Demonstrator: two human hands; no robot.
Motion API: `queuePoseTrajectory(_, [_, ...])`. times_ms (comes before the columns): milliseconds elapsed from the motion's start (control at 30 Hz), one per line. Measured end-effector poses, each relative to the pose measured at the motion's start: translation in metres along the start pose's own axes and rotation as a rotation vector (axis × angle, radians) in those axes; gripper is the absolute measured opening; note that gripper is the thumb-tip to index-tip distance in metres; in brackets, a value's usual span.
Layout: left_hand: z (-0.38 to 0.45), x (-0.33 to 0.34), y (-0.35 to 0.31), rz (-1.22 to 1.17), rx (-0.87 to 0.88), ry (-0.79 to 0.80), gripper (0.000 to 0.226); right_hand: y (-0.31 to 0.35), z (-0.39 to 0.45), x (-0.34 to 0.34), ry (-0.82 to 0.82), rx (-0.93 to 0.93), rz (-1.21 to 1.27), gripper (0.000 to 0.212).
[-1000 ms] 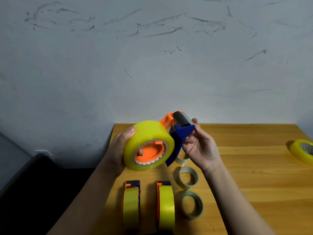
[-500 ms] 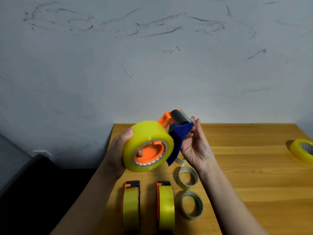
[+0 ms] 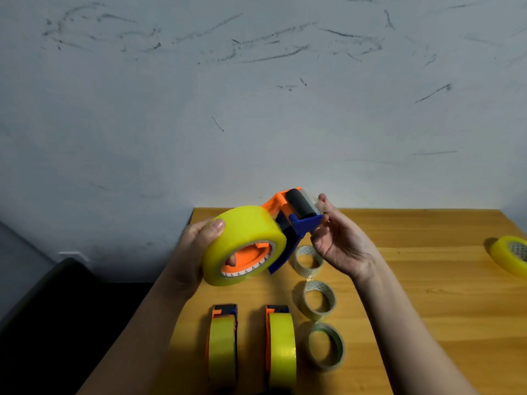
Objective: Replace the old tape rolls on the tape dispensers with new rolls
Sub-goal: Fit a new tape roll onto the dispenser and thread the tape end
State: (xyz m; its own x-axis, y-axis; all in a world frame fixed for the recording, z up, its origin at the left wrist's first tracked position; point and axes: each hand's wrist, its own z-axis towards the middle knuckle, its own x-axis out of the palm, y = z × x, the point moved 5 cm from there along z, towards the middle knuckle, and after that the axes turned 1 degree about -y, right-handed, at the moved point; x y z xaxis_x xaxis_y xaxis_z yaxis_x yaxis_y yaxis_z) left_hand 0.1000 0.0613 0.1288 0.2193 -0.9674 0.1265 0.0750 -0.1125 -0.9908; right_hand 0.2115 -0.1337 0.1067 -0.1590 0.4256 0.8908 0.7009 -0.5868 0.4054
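My left hand grips a full yellow tape roll mounted on an orange and blue tape dispenser, held above the wooden table. The fingertips of my right hand pinch the tape end at the dispenser's front, beside its black roller. Two more dispensers, one on the left and one on the right, stand below on the table with full yellow rolls. Three nearly used-up rolls lie in a column to their right: the far one, the middle one and the near one.
Another full yellow roll lies at the table's right edge. A scuffed white wall rises right behind the table. A dark object fills the floor area left of the table.
My right hand's fingertips moved up along the dispenser's front toward the roller. The dispenser tilted a little; my left hand kept its grip on the roll.
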Motion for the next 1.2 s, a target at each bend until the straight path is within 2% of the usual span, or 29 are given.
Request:
queuePoseTrajectory(100, [0.000,0.000,0.001,0.008,-0.003,-0.003,0.035,-0.002,0.001,-0.006,-0.059,-0.019,-0.043,0.054])
queuePoseTrajectory(167, [0.000,-0.001,0.002,0.012,-0.007,-0.016,0.036,-0.003,0.000,-0.007,-0.123,-0.036,-0.132,0.043])
queuePoseTrajectory(233, [0.000,-0.002,0.002,0.013,-0.011,-0.026,0.037,0.000,-0.003,-0.006,-0.207,-0.081,-0.354,0.027])
queuePoseTrajectory(367, [0.001,-0.002,0.001,0.045,-0.012,-0.022,0.039,0.013,-0.008,-0.006,-0.269,-0.179,-0.695,0.012])
queuePoseTrajectory(433, [0.002,-0.004,0.003,0.044,-0.021,-0.039,0.040,0.019,-0.011,-0.004,-0.302,-0.284,-0.904,0.012])
queuePoseTrajectory(533, [0.002,-0.005,0.006,0.041,-0.022,-0.044,0.039,0.024,-0.015,0.006,-0.310,-0.542,-1.167,0.015])
queuePoseTrajectory(600, [0.004,-0.005,0.008,0.024,-0.023,-0.057,0.039,0.019,-0.014,0.009,-0.255,-0.578,-1.270,0.015])
queuePoseTrajectory(667, [0.004,-0.007,0.011,-0.007,-0.036,-0.080,0.047,0.012,-0.009,0.009,-0.182,-0.460,-1.152,0.015])
queuePoseTrajectory(733, [0.004,-0.007,0.015,-0.062,-0.053,-0.085,0.054,0.002,-0.002,0.006,-0.071,-0.240,-0.674,0.015])
queuePoseTrajectory(800, [0.004,-0.005,0.015,-0.085,-0.044,-0.070,0.059,-0.011,0.004,0.004,0.010,-0.059,-0.213,0.040])
queuePoseTrajectory(833, [0.005,-0.004,0.015,-0.087,-0.036,-0.062,0.060,-0.014,0.007,0.001,0.008,-0.048,-0.131,0.049])
queuePoseTrajectory(900, [0.006,-0.002,0.016,-0.095,-0.036,-0.057,0.063,-0.015,0.012,0.000,0.001,-0.103,-0.093,0.050])
queuePoseTrajectory(1000, [0.005,-0.001,0.017,-0.089,-0.047,-0.043,0.058,-0.014,0.012,0.003,0.016,-0.168,-0.070,0.027])
queuePoseTrajectory(1100, [0.005,0.002,0.017,-0.080,-0.058,-0.031,0.049,-0.014,0.008,0.013,0.077,-0.208,0.036,0.013])
queuePoseTrajectory(1200, [0.006,0.006,0.020,-0.079,-0.058,-0.006,0.068,-0.015,0.005,0.024,0.098,-0.260,0.182,0.014])
